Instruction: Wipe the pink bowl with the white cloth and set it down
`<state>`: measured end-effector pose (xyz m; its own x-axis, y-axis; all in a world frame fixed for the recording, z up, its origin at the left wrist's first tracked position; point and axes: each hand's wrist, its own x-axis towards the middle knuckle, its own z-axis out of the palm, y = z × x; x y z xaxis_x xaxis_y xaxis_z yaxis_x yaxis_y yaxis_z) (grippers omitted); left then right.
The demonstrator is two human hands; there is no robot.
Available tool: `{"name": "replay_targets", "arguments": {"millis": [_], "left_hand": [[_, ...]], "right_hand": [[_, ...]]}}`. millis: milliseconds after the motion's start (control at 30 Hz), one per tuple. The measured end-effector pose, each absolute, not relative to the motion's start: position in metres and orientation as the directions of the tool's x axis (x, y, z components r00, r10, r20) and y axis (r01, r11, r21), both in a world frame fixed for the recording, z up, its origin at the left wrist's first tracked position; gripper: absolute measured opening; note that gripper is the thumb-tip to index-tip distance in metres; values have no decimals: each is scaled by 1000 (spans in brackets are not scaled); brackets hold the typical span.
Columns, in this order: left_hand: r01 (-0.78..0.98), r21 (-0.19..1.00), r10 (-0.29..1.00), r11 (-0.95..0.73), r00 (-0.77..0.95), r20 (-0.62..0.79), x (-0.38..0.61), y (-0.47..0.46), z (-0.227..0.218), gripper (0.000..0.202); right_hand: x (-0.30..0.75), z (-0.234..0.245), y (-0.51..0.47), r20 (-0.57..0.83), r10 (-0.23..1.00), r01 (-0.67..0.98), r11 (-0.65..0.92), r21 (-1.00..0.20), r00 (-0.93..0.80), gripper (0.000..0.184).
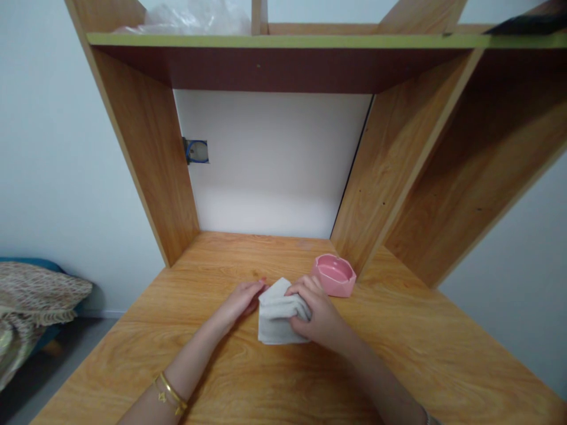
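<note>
A folded light-grey cloth [279,321] lies on the wooden desktop [230,372]. My right hand [316,313] grips its right side, with the thumb and fingers bunching the fabric into a ridge. To the left of the cloth, my left hand [243,298] rests low over the desktop, its fingers loosely extended toward the cloth edge and nothing visible in them. Some of its fingers are hidden underneath. Just beyond my right hand stands a pink angular ashtray [334,274], partly covered by that hand.
Upright wooden panels [146,159] flank the desktop, and a shelf [283,40] with a yellow-green edge spans above. Clear plastic wrap [195,18] sits on that shelf. An open wall box [197,151] shows blue cable. At left is a fringed blanket [39,295].
</note>
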<state>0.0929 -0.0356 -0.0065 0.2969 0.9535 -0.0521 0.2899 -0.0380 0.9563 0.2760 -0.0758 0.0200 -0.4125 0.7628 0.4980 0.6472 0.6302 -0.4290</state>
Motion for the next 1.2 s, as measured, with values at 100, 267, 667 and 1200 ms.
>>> {"name": "replay_targets", "arguments": {"millis": [100,267,667,1200], "left_hand": [[479,863,976,-161,206,68,93,-37,-9,21],[791,570,970,-223,235,54,95,-46,-8,27],[831,518,969,-204,247,-15,76,-36,5,17],[981,60,975,185,-191,114,53,-42,28,31]], "right_hand": [[281,16,-69,570,770,634,598,-490,-286,26],[283,15,-63,600,798,528,534,-660,-56,15],[293,13,-50,444,826,421,285,-861,348,18],[290,-4,-46,250,950,303,186,-935,186,26]]}}
